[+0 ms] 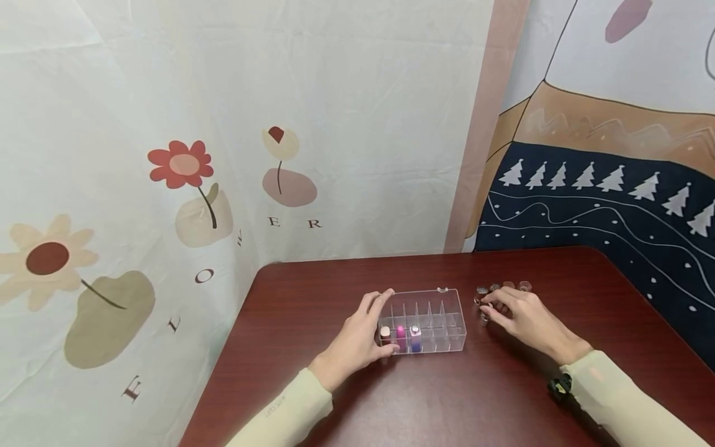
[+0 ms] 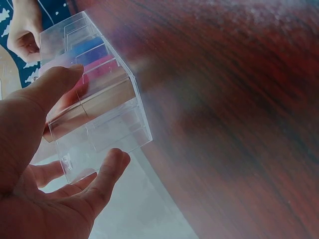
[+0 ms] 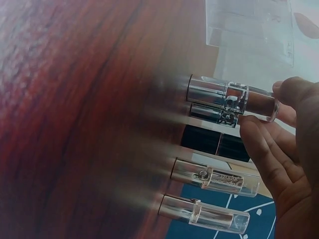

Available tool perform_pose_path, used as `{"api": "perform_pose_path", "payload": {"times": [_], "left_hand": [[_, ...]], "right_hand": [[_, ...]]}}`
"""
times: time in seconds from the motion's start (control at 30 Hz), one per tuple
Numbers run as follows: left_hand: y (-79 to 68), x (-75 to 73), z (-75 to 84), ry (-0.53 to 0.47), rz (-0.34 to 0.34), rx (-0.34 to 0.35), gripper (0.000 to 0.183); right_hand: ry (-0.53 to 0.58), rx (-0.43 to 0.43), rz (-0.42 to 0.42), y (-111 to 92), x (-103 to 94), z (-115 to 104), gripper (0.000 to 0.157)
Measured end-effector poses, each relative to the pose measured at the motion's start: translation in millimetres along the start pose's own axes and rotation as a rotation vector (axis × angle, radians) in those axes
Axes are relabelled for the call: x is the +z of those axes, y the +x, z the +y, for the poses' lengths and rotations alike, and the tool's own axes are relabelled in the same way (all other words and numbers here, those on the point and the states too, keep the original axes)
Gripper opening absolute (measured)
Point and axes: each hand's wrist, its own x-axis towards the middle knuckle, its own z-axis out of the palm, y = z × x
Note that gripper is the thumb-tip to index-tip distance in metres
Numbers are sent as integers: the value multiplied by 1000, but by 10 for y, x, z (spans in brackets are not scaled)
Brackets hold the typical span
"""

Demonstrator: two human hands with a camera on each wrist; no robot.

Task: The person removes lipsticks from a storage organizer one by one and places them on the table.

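Note:
A clear plastic lipstick organizer (image 1: 444, 338) lies on the table, divided into small compartments. Its front row holds a lipstick with a pale top (image 1: 385, 333), a bright pink one (image 1: 401, 335) and a blue one (image 1: 416, 340), side by side from the left end. My left hand (image 1: 357, 332) grips that end, thumb at the front and fingers toward the back. In the right wrist view, my right hand (image 3: 289, 144) pinches the clear top of a silver-based lipstick (image 3: 207, 90). Beside it stand a slimmer lipstick (image 3: 204, 113), a black one (image 3: 202, 139) and two clear-capped ones (image 3: 187, 172).
The dark red wooden table (image 1: 424, 397) runs up to a white flower-printed cloth (image 1: 363, 155) behind. A navy cloth with white trees (image 1: 586, 205) hangs at the right. A dark watch or band (image 1: 560, 386) shows at my right wrist.

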Motion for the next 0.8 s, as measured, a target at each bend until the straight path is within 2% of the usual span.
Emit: {"api": "perform_pose_path", "payload": {"times": [0.2, 0.8], "left_hand": [[4, 5, 5, 0, 8, 11, 118], [0, 0, -4, -2, -16, -18, 118]], "right_hand": [[0, 3, 2, -2, -14, -4, 33], [-26, 13, 34, 31, -99, -84, 41]]}}
